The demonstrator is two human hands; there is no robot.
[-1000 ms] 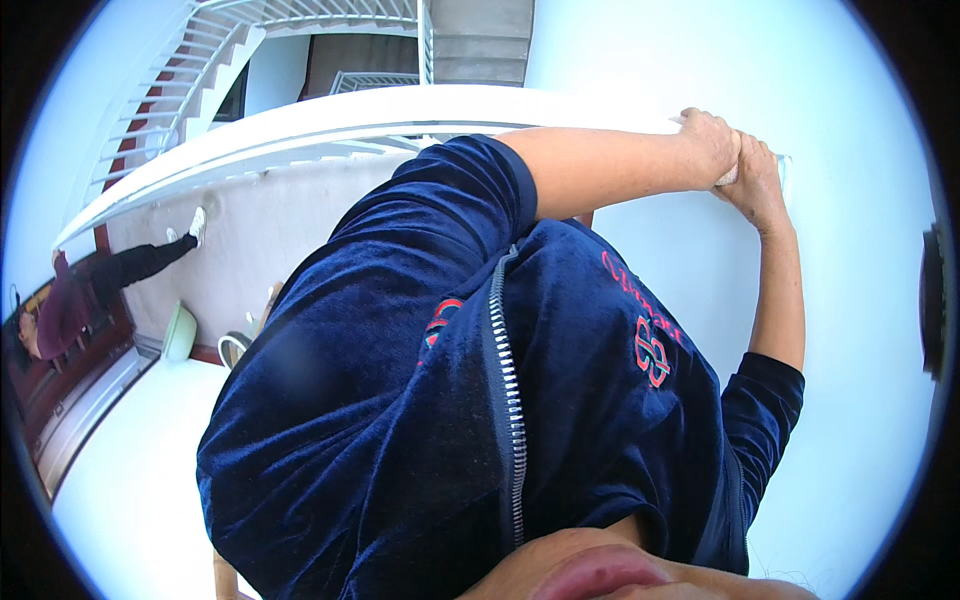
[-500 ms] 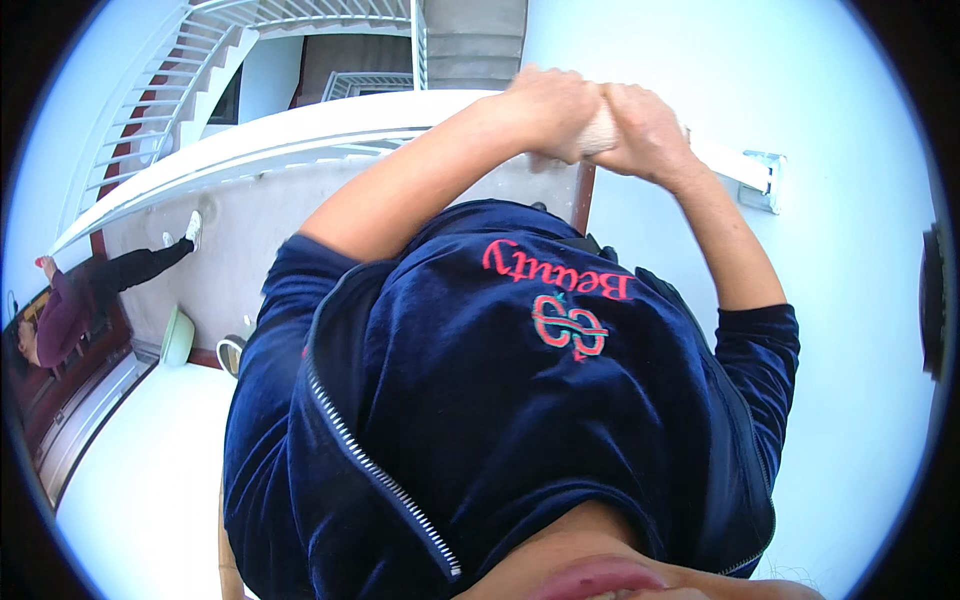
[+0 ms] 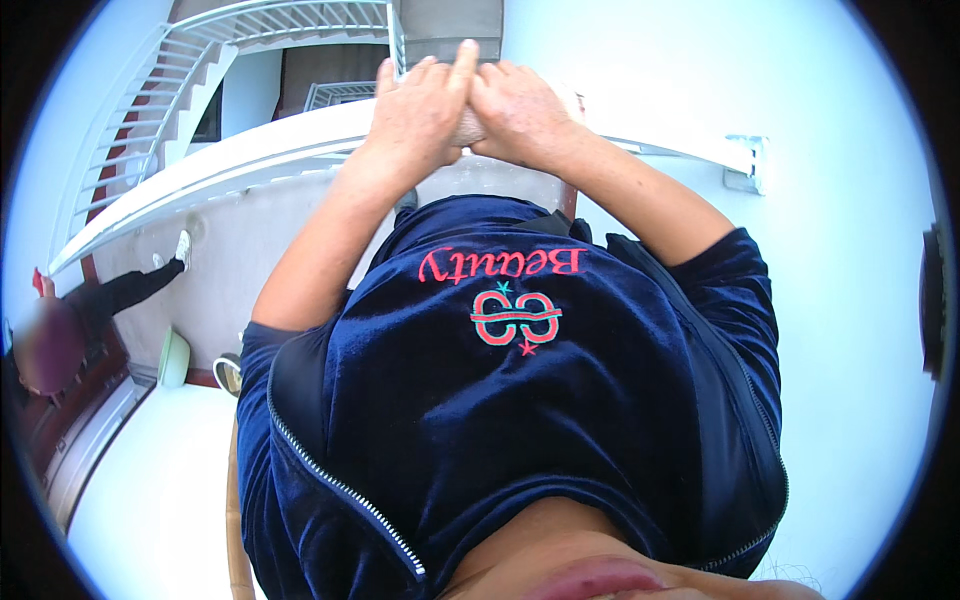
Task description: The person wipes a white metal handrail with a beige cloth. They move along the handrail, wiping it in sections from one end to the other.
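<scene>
Side by side, both hands are in front of my chest at the white handrail. My left hand point(image 3: 418, 115) is bent over with its back up, one finger stretched out beside the right hand, the others curled. Close against it, my right hand point(image 3: 525, 115) is closed in a fist. Between the two palms shows a small piece of pale beige cloth point(image 3: 470, 128), bunched up and gripped by both hands. Most of it is hidden under the fingers. Whether the cloth touches the rail I cannot tell.
The white handrail point(image 3: 235, 150) curves from the left to a metal wall bracket point(image 3: 745, 163) at the right. Beyond it are stairs with a white railing point(image 3: 290, 22). At the left another person point(image 3: 60, 345) holds a red thing near the rail. A pale green basin point(image 3: 174, 358) stands by the wall.
Both hands have moved left along the rail with the cloth. One left finger now stretches out. The other person's upper body has shifted.
</scene>
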